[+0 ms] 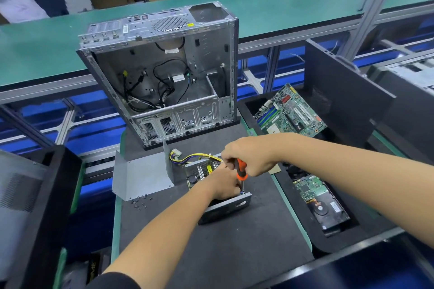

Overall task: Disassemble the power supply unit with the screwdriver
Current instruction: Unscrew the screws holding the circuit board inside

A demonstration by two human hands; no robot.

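Now, work surface: a dark foam mat [234,241] on a green-edged bench, with both forearms reaching in from the near side.
Power supply unit: the open metal box [211,185] sits on the mat near its centre, lid off, circuit board and components showing inside.
Cover: a bent grey metal cover [143,176] lies just left of the unit, touching it.
Wiring: a yellow and black cable bundle [195,157] with a white plug runs out of the unit's far side.
Right hand: right hand [249,157] is closed in a fist around the handle of the screwdriver [241,170], orange and black, held upright with the shaft pointing down into the unit's near right corner.
Left hand: left hand [223,185] rests inside the unit beside the shaft, fingers curled down; whether they grip anything cannot be told.
Screws: small dark screws [139,202] lie scattered on the mat near the cover's near edge.
Computer case: an emptied case [164,73] stands at the far end of the mat, loose cables inside.
Right tray: a black tray [293,230] holds a motherboard [290,112] at the far end and a hard drive [321,202] nearer.
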